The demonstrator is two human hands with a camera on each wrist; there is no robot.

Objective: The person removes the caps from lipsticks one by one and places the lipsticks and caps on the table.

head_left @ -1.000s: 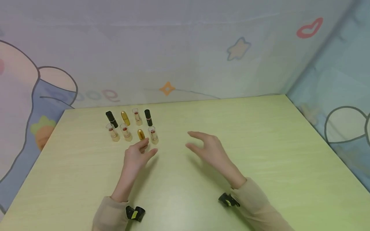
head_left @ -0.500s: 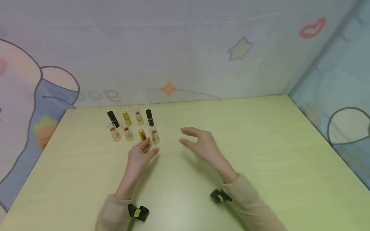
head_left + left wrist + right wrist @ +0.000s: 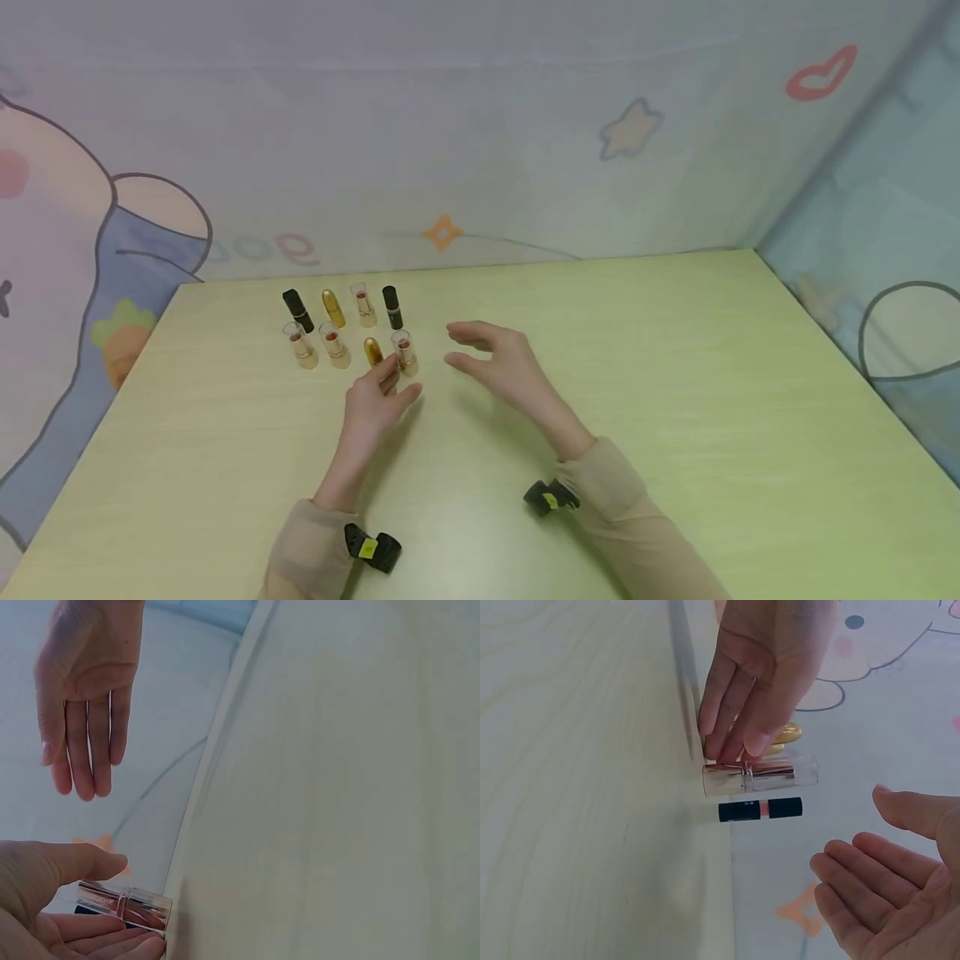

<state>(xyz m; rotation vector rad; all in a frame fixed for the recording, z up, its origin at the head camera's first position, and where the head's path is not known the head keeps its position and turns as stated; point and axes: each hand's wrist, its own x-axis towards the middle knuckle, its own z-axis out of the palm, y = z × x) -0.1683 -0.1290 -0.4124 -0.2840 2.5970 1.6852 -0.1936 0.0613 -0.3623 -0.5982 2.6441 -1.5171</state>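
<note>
Lipsticks stand upright in two rows at the left of the table. My left hand (image 3: 371, 408) has its fingertips by the front row's gold bullet-shaped lipstick (image 3: 372, 350), partly covering its base. Just right of it stands a clear-capped lipstick (image 3: 406, 354), also seen behind the left fingers in the left wrist view. The left thumb is spread from the fingers, and nothing is gripped. My right hand (image 3: 502, 367) hovers right of the rows, thumb apart from its extended fingers and holding nothing. A black lipstick (image 3: 760, 809) stands between both hands in the right wrist view.
Also in front are two clear-capped lipsticks, one at the left end (image 3: 301, 346) and its neighbour (image 3: 334, 346). Behind stand a black lipstick (image 3: 297, 310), a gold one (image 3: 333, 308) and a clear-capped one (image 3: 363, 305). A printed cloth (image 3: 510, 150) hangs along the table's back edge.
My right hand has moved left, closer to the lipsticks and the left hand. The left hand stays by the gold lipstick, while the whole head view shifts slightly.
</note>
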